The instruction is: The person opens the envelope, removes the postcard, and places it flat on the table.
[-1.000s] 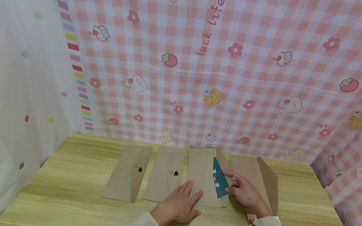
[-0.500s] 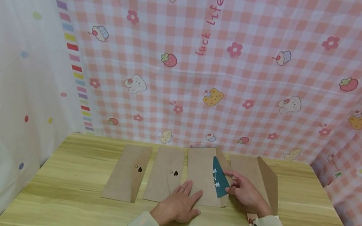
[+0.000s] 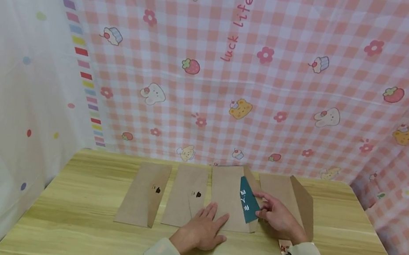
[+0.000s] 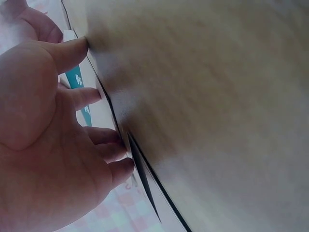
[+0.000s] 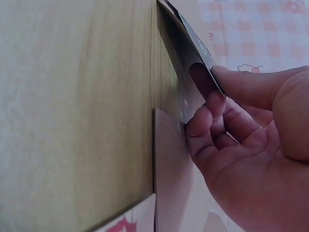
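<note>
A teal card (image 3: 248,201) with white lettering is partly inside a brown paper envelope (image 3: 225,193), its right part sticking out at the flap side. My right hand (image 3: 278,217) pinches the card's outer edge between thumb and fingers; the right wrist view shows the thumb (image 5: 251,89) on one face and fingertips behind. My left hand (image 3: 201,231) is spread, fingers straight, its fingertips resting on the lower left of that envelope and the neighbouring one. In the left wrist view the teal card (image 4: 75,77) shows behind the fingers.
Two envelopes with folded flaps and small dark prints, the far left one (image 3: 139,193) and its neighbour (image 3: 185,187), lie left. Another envelope (image 3: 279,190) with its flap unfolded lies right. A reddish-printed paper item (image 3: 284,246) is partly under the right forearm. A checked curtain (image 3: 212,79) stands behind the table.
Slightly more of the card's white lettering shows beside the envelope's edge, so the card has slid out a little to the right. Both hands look nearly still.
</note>
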### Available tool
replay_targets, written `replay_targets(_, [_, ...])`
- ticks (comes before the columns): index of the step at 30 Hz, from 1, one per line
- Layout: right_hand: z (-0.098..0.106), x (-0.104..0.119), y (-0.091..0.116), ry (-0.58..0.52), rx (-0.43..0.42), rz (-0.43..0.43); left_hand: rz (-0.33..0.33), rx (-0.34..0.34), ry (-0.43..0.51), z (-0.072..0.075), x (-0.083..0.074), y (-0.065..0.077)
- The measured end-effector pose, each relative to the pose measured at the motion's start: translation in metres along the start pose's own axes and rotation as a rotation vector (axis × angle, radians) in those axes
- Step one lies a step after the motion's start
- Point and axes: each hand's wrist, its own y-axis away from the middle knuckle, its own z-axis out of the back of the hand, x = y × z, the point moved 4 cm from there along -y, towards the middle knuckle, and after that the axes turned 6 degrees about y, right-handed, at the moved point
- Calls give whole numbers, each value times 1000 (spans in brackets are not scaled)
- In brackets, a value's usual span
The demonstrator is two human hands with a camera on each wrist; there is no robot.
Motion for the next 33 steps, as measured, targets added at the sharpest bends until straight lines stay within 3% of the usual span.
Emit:
replay_targets(16, [3,0,2,3,-10,-40,-3,-7,0,1,0,0])
replay_targets(33, [8,0,5,75,-10,-7,14,11,7,2,-1,0])
